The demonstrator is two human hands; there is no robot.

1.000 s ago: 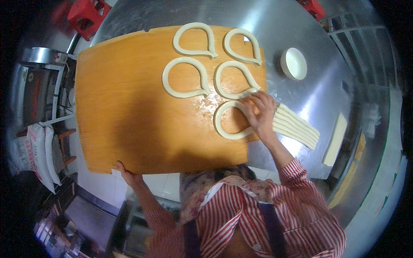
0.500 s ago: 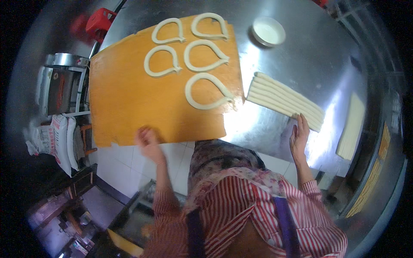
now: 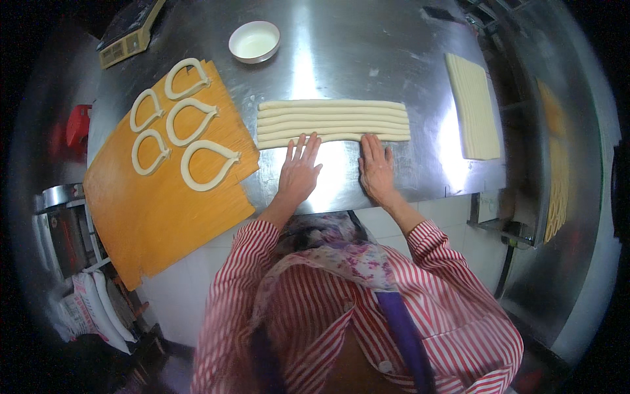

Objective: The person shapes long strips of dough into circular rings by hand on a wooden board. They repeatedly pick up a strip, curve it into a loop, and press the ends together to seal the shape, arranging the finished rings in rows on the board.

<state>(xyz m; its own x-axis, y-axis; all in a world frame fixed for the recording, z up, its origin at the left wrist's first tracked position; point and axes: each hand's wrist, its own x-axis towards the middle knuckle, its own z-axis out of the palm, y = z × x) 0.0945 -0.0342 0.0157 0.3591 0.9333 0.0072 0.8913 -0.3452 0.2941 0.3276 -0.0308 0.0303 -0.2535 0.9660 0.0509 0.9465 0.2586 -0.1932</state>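
Observation:
Several long pale dough ropes [image 3: 333, 121] lie side by side on the steel table [image 3: 367, 52]. My left hand [image 3: 298, 172] and my right hand [image 3: 376, 168] rest flat, fingers apart, with the fingertips on the nearest rope. Neither hand grips anything. To the left, an orange wooden board [image 3: 157, 217] carries several teardrop-shaped dough loops [image 3: 209, 164].
A small white bowl [image 3: 254, 41] stands at the far side of the table. A slab of cut dough strips [image 3: 474, 105] lies at the right. A scale [image 3: 128, 41] sits at the back left. Metal shelves and white sacks [image 3: 85, 308] are at the lower left.
My view has swung right from the board to the dough ropes. My left hand left the board's edge and both hands now lie flat on the nearest rope.

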